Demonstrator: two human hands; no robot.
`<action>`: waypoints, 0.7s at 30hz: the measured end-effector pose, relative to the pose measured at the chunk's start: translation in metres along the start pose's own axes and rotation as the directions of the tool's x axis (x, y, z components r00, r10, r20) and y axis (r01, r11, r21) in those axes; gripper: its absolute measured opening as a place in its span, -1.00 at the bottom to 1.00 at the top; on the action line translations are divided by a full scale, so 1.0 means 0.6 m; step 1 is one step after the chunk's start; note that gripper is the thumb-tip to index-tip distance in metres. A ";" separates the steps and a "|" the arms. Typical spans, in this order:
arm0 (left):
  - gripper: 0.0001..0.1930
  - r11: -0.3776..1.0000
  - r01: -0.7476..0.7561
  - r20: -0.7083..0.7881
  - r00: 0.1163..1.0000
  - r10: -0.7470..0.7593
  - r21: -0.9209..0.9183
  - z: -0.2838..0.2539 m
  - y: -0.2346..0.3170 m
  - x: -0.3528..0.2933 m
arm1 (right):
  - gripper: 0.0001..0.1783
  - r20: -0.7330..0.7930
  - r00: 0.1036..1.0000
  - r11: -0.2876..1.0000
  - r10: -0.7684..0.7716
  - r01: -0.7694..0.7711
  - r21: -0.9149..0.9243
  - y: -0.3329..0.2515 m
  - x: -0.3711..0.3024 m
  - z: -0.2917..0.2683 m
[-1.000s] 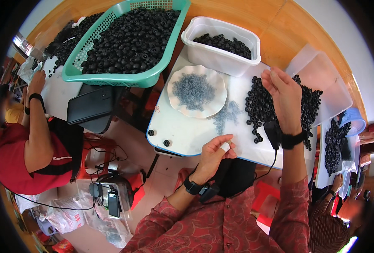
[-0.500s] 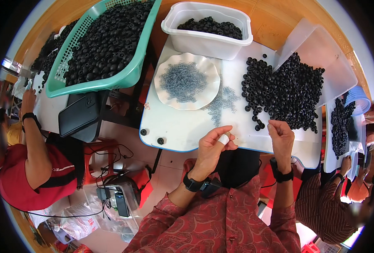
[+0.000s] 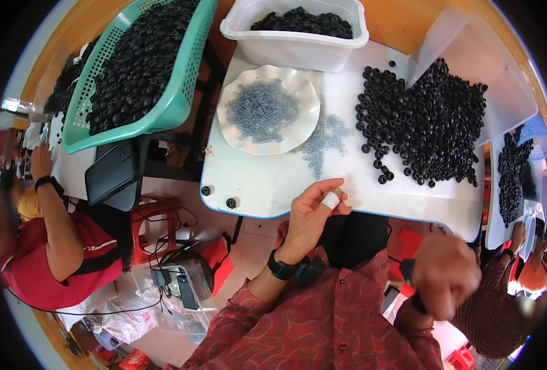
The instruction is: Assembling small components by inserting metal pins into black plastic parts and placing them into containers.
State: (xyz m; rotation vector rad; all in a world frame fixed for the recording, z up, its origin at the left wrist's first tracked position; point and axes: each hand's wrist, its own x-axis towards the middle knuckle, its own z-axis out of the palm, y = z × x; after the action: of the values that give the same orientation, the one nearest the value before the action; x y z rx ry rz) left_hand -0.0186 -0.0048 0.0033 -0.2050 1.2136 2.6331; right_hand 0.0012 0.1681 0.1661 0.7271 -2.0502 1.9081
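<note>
head view: left hand (image 3: 310, 213) at near edge of white worktop (image 3: 267, 179), bandaged fingers (image 3: 330, 199) pinched together, whether they grip small part cannot tell. right hand (image 3: 446, 274) blurred below worktop edge, clenched or not cannot tell. black rings (image 3: 424, 120) heaped on right of worktop, grey washers (image 3: 262, 110) in scalloped dish (image 3: 236, 132). risk: two stray rings (image 3: 216, 197) sit at worktop edge, nudge from wrist likely knocks them to floor.
</note>
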 end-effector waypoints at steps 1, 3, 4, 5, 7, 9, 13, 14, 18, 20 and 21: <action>-0.75 1.000 0.008 0.024 1.000 -0.008 0.025 0.007 0.000 0.002 | -0.81 0.046 0.997 0.973 -0.066 0.054 0.224 -0.019 -0.002 0.003; -0.76 0.997 0.014 0.059 0.998 -0.019 0.078 0.019 0.003 0.002 | -0.77 0.077 0.996 0.932 0.040 -0.065 0.356 -0.067 -0.007 0.013; -0.77 0.991 -0.008 0.083 0.997 -0.003 0.136 0.029 0.004 0.004 | -0.83 -0.090 0.973 0.942 0.211 -0.178 0.286 -0.097 -0.017 0.039; -0.77 0.981 -0.032 0.111 0.994 0.011 0.191 0.042 0.002 0.007 | -0.86 0.071 0.997 0.931 0.035 -0.058 0.360 -0.085 0.002 0.025; -0.77 0.950 -0.122 0.189 0.980 0.069 0.286 0.061 -0.008 0.017 | -0.70 0.168 0.972 0.881 -0.163 0.067 0.469 -0.085 0.018 0.025; -0.76 0.942 -0.107 0.200 0.979 0.044 0.318 0.060 -0.016 0.025 | -0.75 0.079 0.983 0.840 -0.166 0.099 0.534 -0.084 0.017 0.041; -0.72 0.955 0.024 0.217 0.972 -0.092 0.295 0.065 -0.038 0.037 | -0.86 -0.397 0.890 0.753 -0.226 0.418 0.508 -0.076 0.035 0.092; -0.70 0.962 0.042 0.264 0.958 -0.116 0.269 0.085 -0.044 0.042 | -0.87 -0.689 0.632 0.672 -0.354 0.684 0.282 -0.065 0.052 0.146; -0.65 0.971 0.070 0.201 0.973 -0.117 0.228 0.065 -0.039 0.037 | -0.93 -0.067 0.996 0.802 -0.062 0.089 0.590 -0.097 0.040 0.054; -0.64 0.972 0.076 0.234 0.964 -0.129 0.222 0.073 -0.041 0.037 | -0.94 -0.044 0.996 0.818 -0.075 0.087 0.569 -0.099 0.018 0.051; -0.65 0.970 0.076 0.241 0.961 -0.133 0.230 0.071 -0.038 0.037 | -0.89 -0.049 0.995 0.810 -0.089 0.101 0.577 -0.095 0.017 0.050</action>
State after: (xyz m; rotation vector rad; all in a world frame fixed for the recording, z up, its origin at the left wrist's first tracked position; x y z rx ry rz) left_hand -0.0348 0.0455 0.0094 0.1038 1.3466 2.3256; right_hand 0.0264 0.1353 0.2167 0.9072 -1.3635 2.4878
